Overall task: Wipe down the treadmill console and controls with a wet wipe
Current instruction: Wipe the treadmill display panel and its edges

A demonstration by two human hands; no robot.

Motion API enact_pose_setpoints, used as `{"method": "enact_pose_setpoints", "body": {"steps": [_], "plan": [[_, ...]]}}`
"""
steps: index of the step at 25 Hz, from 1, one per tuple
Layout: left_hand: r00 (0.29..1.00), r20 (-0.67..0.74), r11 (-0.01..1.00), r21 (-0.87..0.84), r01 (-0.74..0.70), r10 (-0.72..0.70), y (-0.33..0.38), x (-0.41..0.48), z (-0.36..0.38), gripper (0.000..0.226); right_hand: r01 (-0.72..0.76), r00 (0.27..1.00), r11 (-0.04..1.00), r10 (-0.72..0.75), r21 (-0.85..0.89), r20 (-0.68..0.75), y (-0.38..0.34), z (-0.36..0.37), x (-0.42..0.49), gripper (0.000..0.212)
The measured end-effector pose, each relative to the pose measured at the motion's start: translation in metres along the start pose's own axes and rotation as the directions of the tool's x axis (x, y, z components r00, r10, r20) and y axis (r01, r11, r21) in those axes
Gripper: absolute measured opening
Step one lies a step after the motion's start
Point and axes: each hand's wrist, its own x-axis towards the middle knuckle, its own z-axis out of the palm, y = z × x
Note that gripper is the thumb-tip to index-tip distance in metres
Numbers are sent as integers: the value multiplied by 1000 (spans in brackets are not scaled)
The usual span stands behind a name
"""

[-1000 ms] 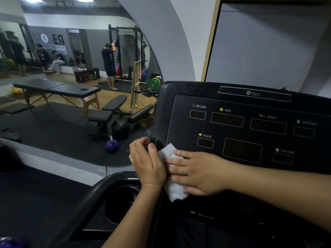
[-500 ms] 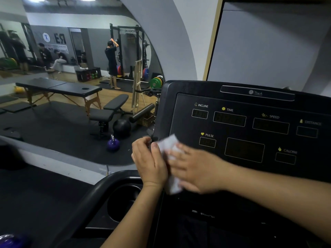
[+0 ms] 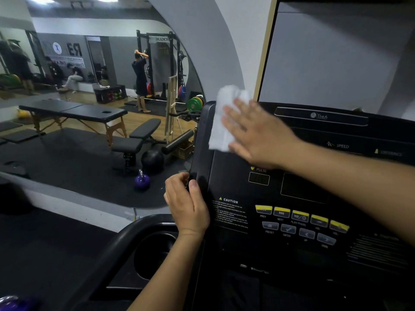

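The black treadmill console (image 3: pixel 298 194) fills the right half of the view, with dark displays and a row of yellow control buttons (image 3: pixel 301 215) lower down. My right hand (image 3: pixel 258 131) lies flat with fingers spread and presses a white wet wipe (image 3: pixel 221 122) against the console's upper left corner. The wipe sticks out past my fingertips over the top edge. My left hand (image 3: pixel 187 204) grips the console's left side edge, level with the caution label (image 3: pixel 229 213).
A round cup holder (image 3: pixel 155 254) sits in the black side tray below my left hand. To the left a large mirror shows a massage table (image 3: pixel 74 112), a bench (image 3: pixel 137 140), a purple kettlebell (image 3: pixel 142 181) and people by a rack.
My right hand has slid the wipe up from the lower left of the display panel to the console's top left corner. The buttons and caution label are uncovered now. My left hand stays on the edge.
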Motion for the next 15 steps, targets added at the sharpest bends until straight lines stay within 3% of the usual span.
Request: {"method": "enact_pose_setpoints", "body": {"steps": [2, 5, 7, 9, 12, 14, 15], "plan": [[1000, -2, 1000, 0, -4, 4, 1, 0, 0, 37, 182, 983, 983, -182, 6, -2, -42, 8, -27, 70], [1000, -18, 1000, -2, -4, 4, 0, 1, 0, 37, 459, 888, 888, -459, -6, 12, -96, 16, -76, 57], [1000, -22, 1000, -9, 2, -2, -1, 1, 1, 37, 527, 844, 850, -524, 10, 117, -104, 15, -89, 54], [1000, -19, 1000, -12, 8, -8, 0, 1, 0, 38, 458, 889, 883, -453, -97, 70, -81, 9, -71, 57], [1000, -3, 1000, -4, 10, -10, -2, 1, 1, 37, 67, 998, 980, -63, -187, 31, -19, -5, -21, 70], [1000, 4, 1000, 2, 1, -1, -2, 1, 1, 36, -125, 992, 985, 126, -120, 0, 5, -7, -4, 74], [1000, 10, 1000, 4, -6, 6, -2, 1, 1, 36, -132, 991, 987, 131, -87, -10, 0, -5, -3, 73]]}}
